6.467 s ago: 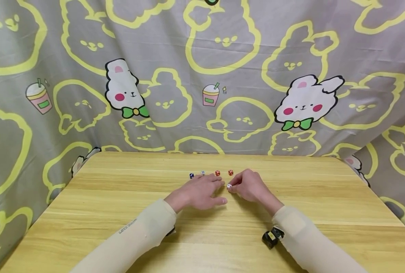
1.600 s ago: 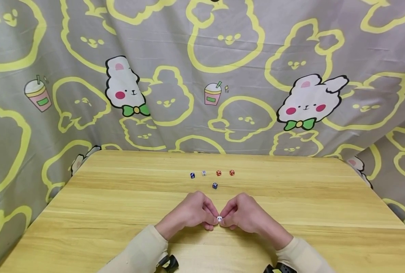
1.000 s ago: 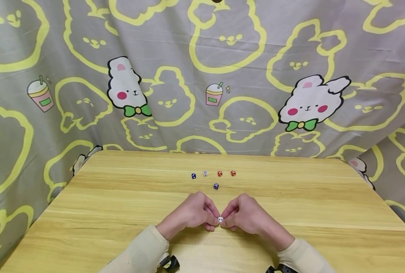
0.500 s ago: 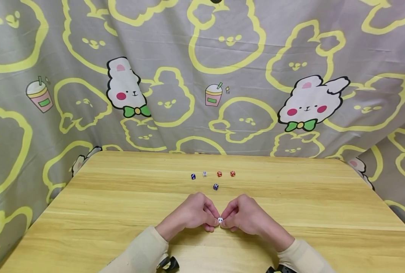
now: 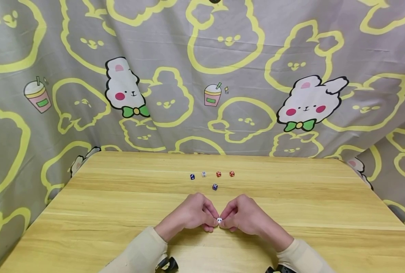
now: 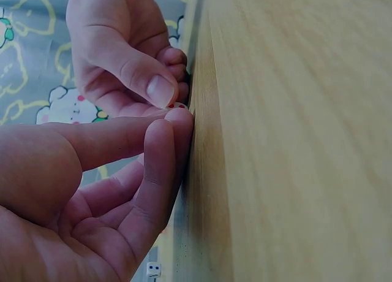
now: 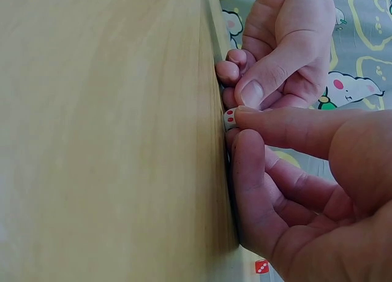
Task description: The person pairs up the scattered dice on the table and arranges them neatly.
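A small white die [image 5: 219, 220] sits between the two hands near the middle of the table. My left hand [image 5: 196, 211] pinches it from the left, and from the other side my right hand [image 5: 245, 214] pinches it too, so the fingertips almost meet. Red dots show on this die [image 7: 230, 119] in the right wrist view; in the left wrist view the fingers hide most of it. Just beyond the hands lies a dark blue die [image 5: 215, 187] with white dots.
Farther back stands a row: a blue die [image 5: 192, 176], a white die [image 5: 204, 174], a red die [image 5: 218, 174] and another red die [image 5: 232, 174]. The wooden table [image 5: 120, 189] ends at a patterned curtain [image 5: 175, 57].
Since the oldest frame, the right hand has brought the white die nearer. The left hand, then spread flat, has joined it, leaving the front blue die in view. Over the last second, nothing moves.
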Motion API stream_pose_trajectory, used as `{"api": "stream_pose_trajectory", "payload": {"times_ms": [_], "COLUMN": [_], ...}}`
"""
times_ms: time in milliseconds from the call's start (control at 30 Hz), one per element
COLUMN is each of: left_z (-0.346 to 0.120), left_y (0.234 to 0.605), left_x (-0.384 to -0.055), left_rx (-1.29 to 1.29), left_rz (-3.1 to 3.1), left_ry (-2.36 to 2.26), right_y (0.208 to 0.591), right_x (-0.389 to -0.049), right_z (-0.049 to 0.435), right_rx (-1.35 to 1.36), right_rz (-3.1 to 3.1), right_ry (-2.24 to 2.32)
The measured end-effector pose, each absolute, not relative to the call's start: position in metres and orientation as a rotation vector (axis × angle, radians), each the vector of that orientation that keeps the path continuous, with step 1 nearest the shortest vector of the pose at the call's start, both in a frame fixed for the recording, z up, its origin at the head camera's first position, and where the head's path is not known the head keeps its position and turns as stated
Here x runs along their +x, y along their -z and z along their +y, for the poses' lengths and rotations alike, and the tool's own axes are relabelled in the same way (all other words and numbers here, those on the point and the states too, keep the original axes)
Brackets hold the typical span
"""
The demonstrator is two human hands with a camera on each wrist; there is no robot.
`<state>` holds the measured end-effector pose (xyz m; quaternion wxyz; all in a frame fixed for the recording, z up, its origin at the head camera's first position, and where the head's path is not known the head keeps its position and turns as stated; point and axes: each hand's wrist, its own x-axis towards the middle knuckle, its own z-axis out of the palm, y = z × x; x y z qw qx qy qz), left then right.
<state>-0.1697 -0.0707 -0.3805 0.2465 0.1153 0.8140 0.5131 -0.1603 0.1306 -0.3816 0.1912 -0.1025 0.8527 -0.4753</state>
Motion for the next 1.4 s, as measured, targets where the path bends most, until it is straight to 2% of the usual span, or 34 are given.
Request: {"api": "stream_pose_trajectory", "payload": {"times_ms": [1400], "left_z": [-0.0772], "left_y": [0.3747], "left_x": [-0.172], "left_rx": [0.34], "left_rz": [2.299], "left_ry": [-1.376], "right_y": [0.3819], "right_x": [-0.161], "right_z": [0.1308], "right_rx": [-0.279], "right_rz": [2.37], "right_ry": [1.351]}}
